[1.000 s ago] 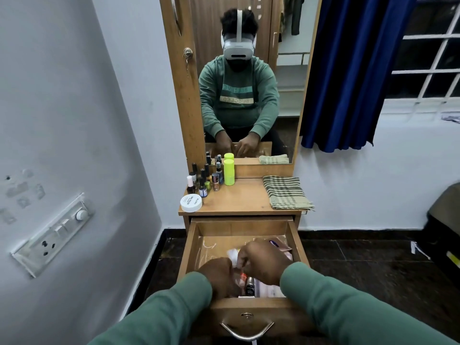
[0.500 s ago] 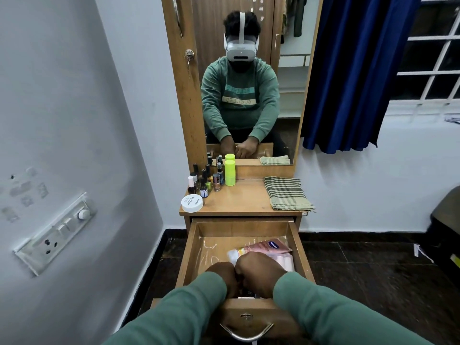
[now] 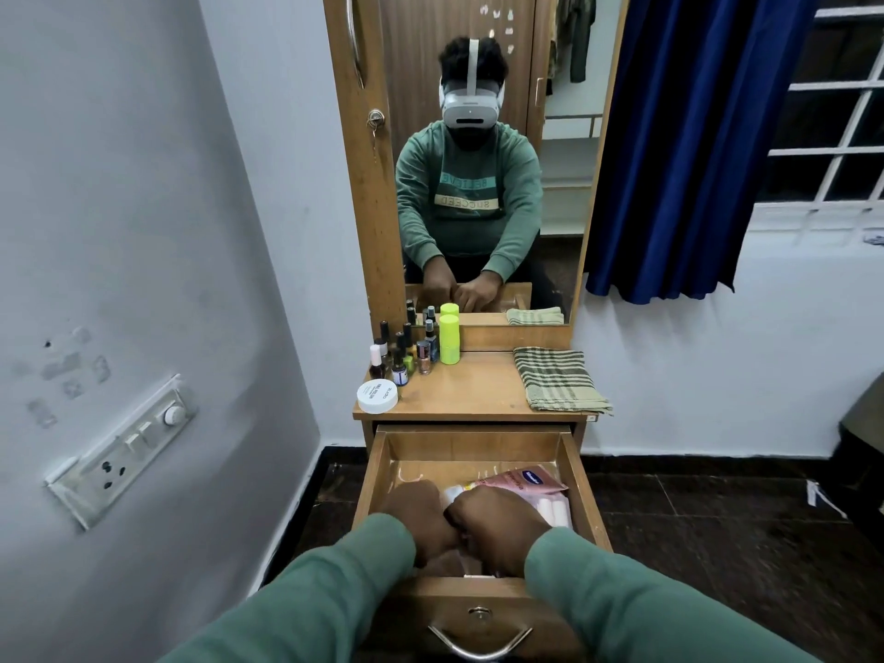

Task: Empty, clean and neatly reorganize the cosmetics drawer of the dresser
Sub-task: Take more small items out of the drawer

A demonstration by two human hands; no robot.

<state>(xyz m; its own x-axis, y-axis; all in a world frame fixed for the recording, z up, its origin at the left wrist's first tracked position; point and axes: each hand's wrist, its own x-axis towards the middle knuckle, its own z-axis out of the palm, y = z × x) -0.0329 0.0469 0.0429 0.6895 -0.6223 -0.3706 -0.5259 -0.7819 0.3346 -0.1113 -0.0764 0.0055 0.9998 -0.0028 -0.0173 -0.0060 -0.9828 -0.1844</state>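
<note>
- Wall (image 3: 119,208): pale grey, on the left side. Several patches of tape residue show above the switch panel.
- Switch panel (image 3: 122,452): white, mounted on this wall. It carries one socket, rocker switches and a round dial.
- Curtain (image 3: 689,136): dark blue, hanging at the upper right, hem against a white wall.
- Window (image 3: 832,112): white grille, dark panes, just beside the curtain.
- Floor (image 3: 717,543): dark tiles, with a white scrap (image 3: 820,497) lying at the right.

Near the front wall of the open wooden drawer (image 3: 378,471), the left hand (image 3: 421,519) and right hand (image 3: 497,523) curl downward, their fingertips and whatever they touch hidden. The right hand covers the near end of the pink squeeze tube (image 3: 521,480). Labels on the nail-polish bottles (image 3: 399,361) are too small to read.
</note>
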